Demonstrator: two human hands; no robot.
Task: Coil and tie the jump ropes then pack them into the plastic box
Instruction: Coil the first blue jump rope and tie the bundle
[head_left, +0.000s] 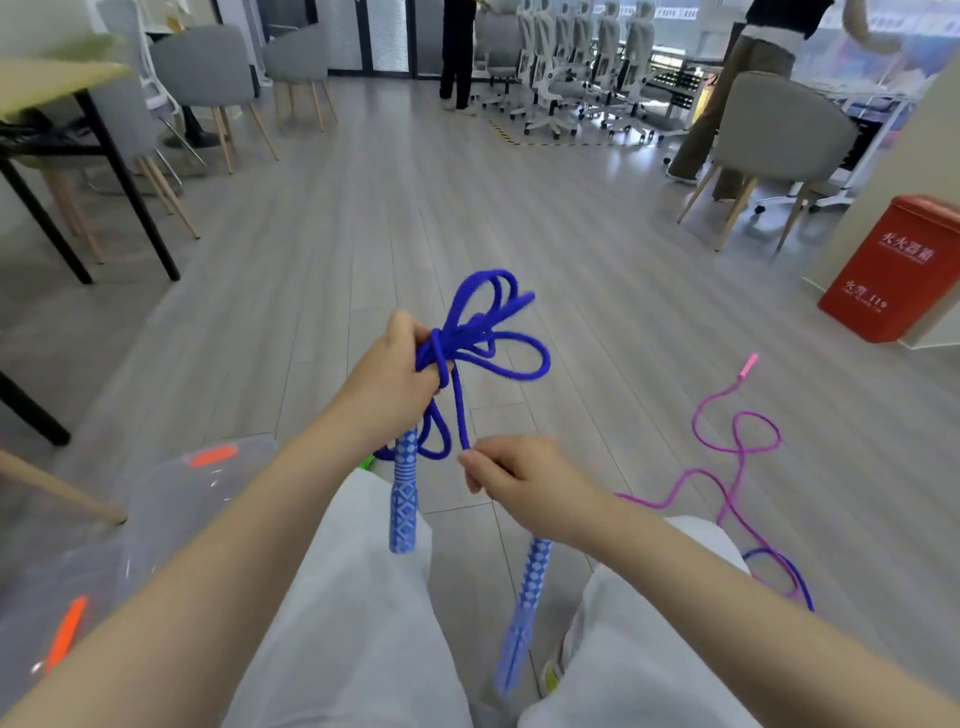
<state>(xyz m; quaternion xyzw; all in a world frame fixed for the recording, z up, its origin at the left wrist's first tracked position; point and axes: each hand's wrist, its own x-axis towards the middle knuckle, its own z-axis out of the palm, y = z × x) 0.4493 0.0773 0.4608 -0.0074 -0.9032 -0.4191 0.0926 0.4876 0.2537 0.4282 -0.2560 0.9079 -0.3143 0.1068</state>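
My left hand (390, 371) grips a bundle of blue jump rope (485, 332) where its loops are wrapped together; several loops fan out above and to the right. One blue patterned handle (404, 493) hangs below that hand. My right hand (511, 478) pinches a strand of the same rope that runs down from the bundle, and the second blue handle (527, 603) dangles beneath it. A pink jump rope (727, 467) lies loose on the floor at the right. The clear plastic box (156, 519) with orange latches stands at the lower left, partly hidden by my left arm.
I sit above a grey wooden floor with my knees in light trousers below. A red bin (898, 270) stands at the right. Tables and grey chairs (779, 135) line both sides. Two people stand at the back near white office chairs.
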